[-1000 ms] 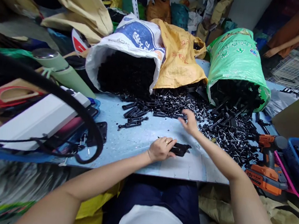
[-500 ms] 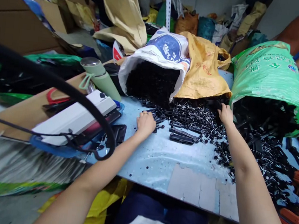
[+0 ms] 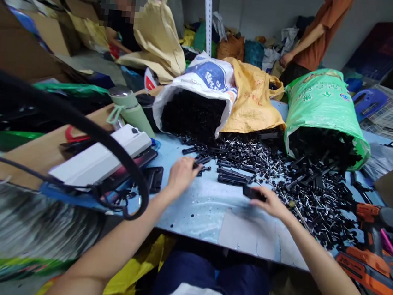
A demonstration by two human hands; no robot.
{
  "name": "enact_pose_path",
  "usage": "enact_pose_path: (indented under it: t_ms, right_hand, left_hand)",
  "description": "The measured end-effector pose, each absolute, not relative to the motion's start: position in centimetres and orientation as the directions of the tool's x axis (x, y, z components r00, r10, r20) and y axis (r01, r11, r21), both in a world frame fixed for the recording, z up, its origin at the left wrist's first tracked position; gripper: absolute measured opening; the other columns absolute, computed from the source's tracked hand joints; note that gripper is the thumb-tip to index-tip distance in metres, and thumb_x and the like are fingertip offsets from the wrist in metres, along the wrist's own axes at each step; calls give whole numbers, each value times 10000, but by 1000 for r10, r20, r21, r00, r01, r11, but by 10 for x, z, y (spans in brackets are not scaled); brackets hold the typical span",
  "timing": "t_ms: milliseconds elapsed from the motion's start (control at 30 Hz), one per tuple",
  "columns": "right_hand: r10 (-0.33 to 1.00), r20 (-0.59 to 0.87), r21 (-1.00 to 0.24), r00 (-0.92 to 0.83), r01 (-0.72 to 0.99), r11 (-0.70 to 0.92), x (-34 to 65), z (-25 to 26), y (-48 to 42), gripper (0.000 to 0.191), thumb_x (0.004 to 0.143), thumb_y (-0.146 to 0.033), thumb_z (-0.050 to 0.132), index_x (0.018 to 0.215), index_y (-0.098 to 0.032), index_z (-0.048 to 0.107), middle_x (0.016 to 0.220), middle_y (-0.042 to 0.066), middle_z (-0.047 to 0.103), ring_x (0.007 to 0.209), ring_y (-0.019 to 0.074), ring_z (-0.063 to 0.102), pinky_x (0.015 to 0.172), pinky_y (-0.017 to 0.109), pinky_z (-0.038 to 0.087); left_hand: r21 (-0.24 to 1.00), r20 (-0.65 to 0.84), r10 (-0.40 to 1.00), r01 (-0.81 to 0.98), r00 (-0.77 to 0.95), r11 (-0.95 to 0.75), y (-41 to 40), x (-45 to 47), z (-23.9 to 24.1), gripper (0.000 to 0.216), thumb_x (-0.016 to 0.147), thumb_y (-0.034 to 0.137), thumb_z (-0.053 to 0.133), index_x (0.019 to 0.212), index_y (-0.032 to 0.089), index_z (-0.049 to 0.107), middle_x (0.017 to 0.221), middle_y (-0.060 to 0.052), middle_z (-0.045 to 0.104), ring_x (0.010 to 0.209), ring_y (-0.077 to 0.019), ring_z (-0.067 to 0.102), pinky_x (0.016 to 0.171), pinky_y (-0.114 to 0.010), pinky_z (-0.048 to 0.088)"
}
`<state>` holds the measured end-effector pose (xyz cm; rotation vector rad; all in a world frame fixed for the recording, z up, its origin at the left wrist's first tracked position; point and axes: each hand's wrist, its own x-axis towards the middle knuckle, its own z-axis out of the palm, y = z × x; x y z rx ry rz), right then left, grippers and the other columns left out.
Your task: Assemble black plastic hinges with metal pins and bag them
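Observation:
My right hand [image 3: 270, 203] is closed on a black plastic piece [image 3: 252, 194], held just above the blue tabletop [image 3: 191, 200]; its exact kind is blurred. Farther left, my left hand [image 3: 181, 176] pinches a small black part [image 3: 195, 165] whose shape is mostly hidden by the fingers. Between and beyond the hands lie long black plastic parts [image 3: 234, 176]. Behind them spreads a heap of black-headed screws [image 3: 256, 154]. More screws and black pieces [image 3: 323, 206] are piled to the right of my right hand.
A white sack [image 3: 204, 69], a yellow sack [image 3: 252, 97] and a green sack [image 3: 322, 101] lie along the back. An orange cordless drill [image 3: 367, 266] rests at right. A green bottle [image 3: 134, 109], white power strip [image 3: 101, 157] and black cable [image 3: 113, 144] are at left. Two people are beyond.
My right hand has come back from the yellow sack's mouth toward the table front with a black piece in it. My left hand has shifted slightly nearer, and the view has turned.

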<state>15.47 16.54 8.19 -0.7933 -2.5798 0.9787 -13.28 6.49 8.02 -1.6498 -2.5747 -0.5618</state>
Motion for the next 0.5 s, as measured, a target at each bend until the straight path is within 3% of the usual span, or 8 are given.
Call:
enact_pose_path:
  t_ms: [100, 200, 267, 333, 367, 433, 500]
  right_hand:
    - [401, -49, -490, -915, 372, 788, 174, 76, 124, 339, 791, -238, 558, 1128, -213, 588, 1041, 103, 611, 982, 228, 548, 912, 438, 399]
    - [337, -116, -363, -934, 356, 861, 181, 65, 103, 417, 765, -55, 447, 1078, -264, 627, 1157, 71, 577, 1138, 226, 471, 1035, 487, 260]
    - [476, -122, -295, -871, 489, 821, 177, 60, 94, 417, 786, -59, 407, 1090, -244, 626, 1243, 88, 524, 1188, 242, 431, 1024, 474, 283]
    - [720, -112, -222, -685, 724, 653, 169, 58, 87, 381, 833, -212, 456, 1200, -171, 552, 1246, 164, 497, 1150, 288, 454, 941, 458, 370]
    - [818, -115, -192, -564, 820, 538, 164, 57, 84, 468, 832, -320, 493, 1259, -129, 492, 1212, 200, 503, 1106, 310, 481, 892, 457, 401]
    - [912, -154, -155, -381, 920, 359, 153, 57, 78, 683, 783, -489, 543, 1315, -84, 405, 1129, 227, 530, 1022, 336, 524, 819, 468, 427]
    - [932, -195, -147, -306, 949, 280, 146, 57, 76, 707, 771, -512, 549, 1314, -86, 399, 1092, 221, 545, 988, 336, 541, 806, 478, 424]
  left_hand:
    - [316, 323, 931, 946, -172, 66, 44, -95, 78, 34, 757, 200, 530, 728, 182, 531, 897, -112, 610, 905, -256, 572, 745, -339, 468]
    - [412, 190, 979, 911, -76, -10, 33, -57, 67, 62, 750, 138, 521, 750, 194, 495, 796, -56, 609, 765, -208, 600, 651, -290, 464]
    - [486, 102, 990, 873, -99, 38, 28, -37, 60, 40, 798, 216, 507, 775, 199, 479, 727, -28, 594, 684, -196, 600, 599, -281, 451]
    - [559, 85, 989, 828, -123, 55, 23, -25, 54, 95, 844, 282, 449, 795, 202, 467, 716, -22, 588, 674, -193, 600, 598, -285, 446]
    - [596, 97, 987, 802, -125, 43, 21, -21, 52, 117, 858, 290, 414, 797, 203, 464, 721, -23, 587, 679, -191, 600, 606, -288, 446]
    - [670, 133, 984, 743, -121, 1, 16, -17, 47, 144, 865, 287, 370, 788, 206, 461, 728, -23, 586, 686, -183, 596, 621, -291, 447]
    - [743, 164, 977, 669, -135, -32, 11, -15, 44, 141, 848, 307, 389, 785, 206, 465, 742, -20, 588, 683, -172, 588, 624, -288, 449]
